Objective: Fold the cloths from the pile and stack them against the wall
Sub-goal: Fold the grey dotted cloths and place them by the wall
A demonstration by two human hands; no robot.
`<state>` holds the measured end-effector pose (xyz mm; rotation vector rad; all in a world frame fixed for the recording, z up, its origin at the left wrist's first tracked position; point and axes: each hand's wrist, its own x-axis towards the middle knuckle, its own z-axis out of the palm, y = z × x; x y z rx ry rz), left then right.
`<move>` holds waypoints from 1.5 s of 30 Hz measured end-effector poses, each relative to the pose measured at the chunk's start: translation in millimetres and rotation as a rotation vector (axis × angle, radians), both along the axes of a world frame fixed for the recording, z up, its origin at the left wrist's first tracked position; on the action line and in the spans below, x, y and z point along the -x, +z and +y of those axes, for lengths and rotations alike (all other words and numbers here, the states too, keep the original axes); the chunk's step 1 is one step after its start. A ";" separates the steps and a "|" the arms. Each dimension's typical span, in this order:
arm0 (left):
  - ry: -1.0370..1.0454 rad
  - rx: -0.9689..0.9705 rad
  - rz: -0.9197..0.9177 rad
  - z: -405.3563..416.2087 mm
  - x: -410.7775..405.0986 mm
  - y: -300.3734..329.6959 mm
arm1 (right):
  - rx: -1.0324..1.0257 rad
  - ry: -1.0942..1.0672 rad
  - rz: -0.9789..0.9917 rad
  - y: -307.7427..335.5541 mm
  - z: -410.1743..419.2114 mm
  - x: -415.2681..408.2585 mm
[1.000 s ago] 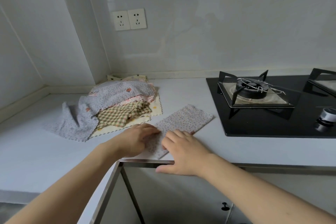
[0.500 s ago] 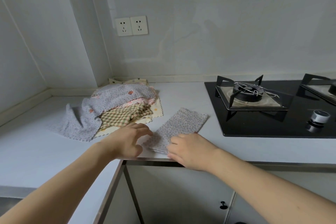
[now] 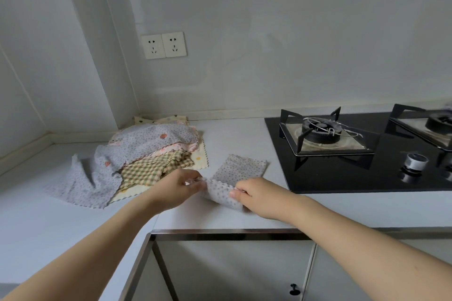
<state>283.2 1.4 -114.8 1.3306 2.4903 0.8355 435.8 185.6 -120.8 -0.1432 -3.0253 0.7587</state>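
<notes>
Left hand [image 3: 179, 184] and right hand [image 3: 260, 194] pinching cloth [image 3: 234, 173], near edge lifted

No readable text, labels or numbers.

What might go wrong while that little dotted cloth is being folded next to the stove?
The left hand and right hand pinch only the near edge of the dotted cloth; the fold may land crooked if one side slips. The far end lies close to the black gas hob, so a push could slide it onto the glass. The loose cloth pile beside the left hand could get dragged.
</notes>
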 end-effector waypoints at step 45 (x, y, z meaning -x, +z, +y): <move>0.131 0.035 -0.397 145.6 48.0 10.1 | 0.638 -0.400 -0.291 21.2 118.7 89.5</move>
